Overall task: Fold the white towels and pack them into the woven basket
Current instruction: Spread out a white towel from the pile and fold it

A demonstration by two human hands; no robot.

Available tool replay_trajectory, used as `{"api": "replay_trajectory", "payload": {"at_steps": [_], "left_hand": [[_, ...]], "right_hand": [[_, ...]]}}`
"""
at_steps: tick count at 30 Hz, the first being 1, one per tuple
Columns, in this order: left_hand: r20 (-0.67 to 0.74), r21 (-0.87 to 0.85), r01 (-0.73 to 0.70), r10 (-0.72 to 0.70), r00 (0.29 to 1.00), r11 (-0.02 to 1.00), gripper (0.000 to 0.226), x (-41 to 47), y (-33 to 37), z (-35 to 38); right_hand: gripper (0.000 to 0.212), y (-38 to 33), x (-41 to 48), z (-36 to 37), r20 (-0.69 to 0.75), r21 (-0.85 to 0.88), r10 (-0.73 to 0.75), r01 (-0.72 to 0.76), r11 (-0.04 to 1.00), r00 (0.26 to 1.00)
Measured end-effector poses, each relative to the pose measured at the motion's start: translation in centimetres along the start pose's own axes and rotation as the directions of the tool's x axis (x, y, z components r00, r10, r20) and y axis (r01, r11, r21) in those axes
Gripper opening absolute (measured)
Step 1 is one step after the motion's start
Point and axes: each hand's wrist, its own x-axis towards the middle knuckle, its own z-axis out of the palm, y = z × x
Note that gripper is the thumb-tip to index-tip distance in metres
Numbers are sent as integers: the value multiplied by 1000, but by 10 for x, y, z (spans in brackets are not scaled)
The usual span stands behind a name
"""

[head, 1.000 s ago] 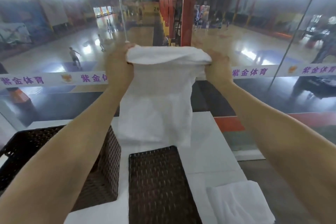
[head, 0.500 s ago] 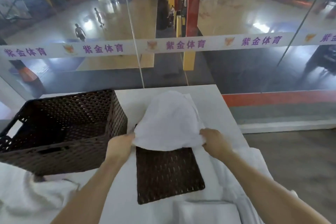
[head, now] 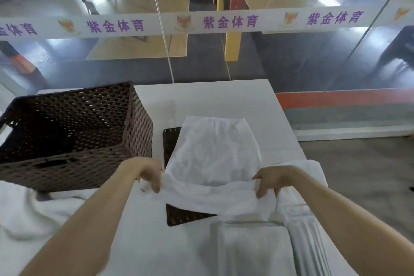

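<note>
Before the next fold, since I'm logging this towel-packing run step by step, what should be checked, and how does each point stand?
1. Left hand grips the near left corner of the white towel: ok.
2. Right hand grips the near right corner: ok.
3. Far end of the towel lies flat on the white table: ok.
4. Towel is free of the woven lid: not ok, it lies across it.
5. Woven basket is open, with room: ok, it looks empty inside.
6. Folded towel at the near edge is clear of the held edge: cannot tell, they look close.
</note>
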Motion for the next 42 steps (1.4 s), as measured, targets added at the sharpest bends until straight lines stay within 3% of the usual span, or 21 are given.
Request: {"api": "replay_trajectory", "payload": {"at_steps": [2,4,6,7,8,9,10,13,16,18,21,25,28,30,34,38,40,42], "left_hand": [[-133,-52,-46,38,990,998,38,3,14,-32],[-461,-127,-145,71,885,981,49,13,23,-63],[-733,-256,-286,8,681,923,72,28,28,-83],[-793,-328,-349,-55,606,878,81,38,29,-87],[-810,-375,-385,-95,578,843,88,51,27,-85],[-802,-397,-391,-107,588,831,91,64,26,-78],[-774,-421,-374,-112,623,827,92,80,22,-65],[-616,-510,-241,-155,772,826,89,123,12,-5],[-450,-549,-52,-243,859,834,83,149,0,56],[-418,-556,27,-307,855,831,75,157,-8,80],[-424,-672,20,-407,809,741,58,159,-13,93],[-419,-727,-18,-424,803,686,37,155,-21,95],[-282,-876,-21,-475,834,482,32,151,-37,92],[-224,-927,-26,-497,838,374,30,145,-46,96],[-176,-951,-7,-525,833,308,23,127,-54,116],[-192,-974,-104,-487,852,203,23,107,-52,126],[-220,-974,-172,-462,859,144,20,93,-45,119],[-261,-965,-249,-421,869,84,18,78,-36,103]], "right_hand": [[66,-5,-1,-22,2,20,23,-23,1000,1000],[63,-12,-3,-51,-241,90,-39,62,994,970],[61,-15,-1,-76,-600,190,-42,193,962,799],[62,-13,1,-84,-722,222,8,221,950,692],[64,-9,4,-87,-783,240,68,200,950,618],[65,-4,9,-83,-797,246,111,150,958,594],[63,2,15,-74,-775,255,145,93,962,615],[44,19,36,-26,-548,358,230,-22,933,804],[25,19,48,17,-492,306,223,-73,949,841],[18,13,50,35,-527,236,216,-103,966,822],[7,10,54,56,-507,201,238,-155,967,829],[16,19,64,85,-591,337,292,-98,936,752],[32,20,66,98,-638,403,304,-30,915,707],[31,18,64,104,-637,433,299,8,901,711],[18,18,65,105,-574,432,262,15,902,776],[7,25,65,96,-559,355,236,-28,934,795],[23,25,59,87,-566,324,220,-31,946,795],[23,24,49,70,-623,269,165,11,963,765]]}}
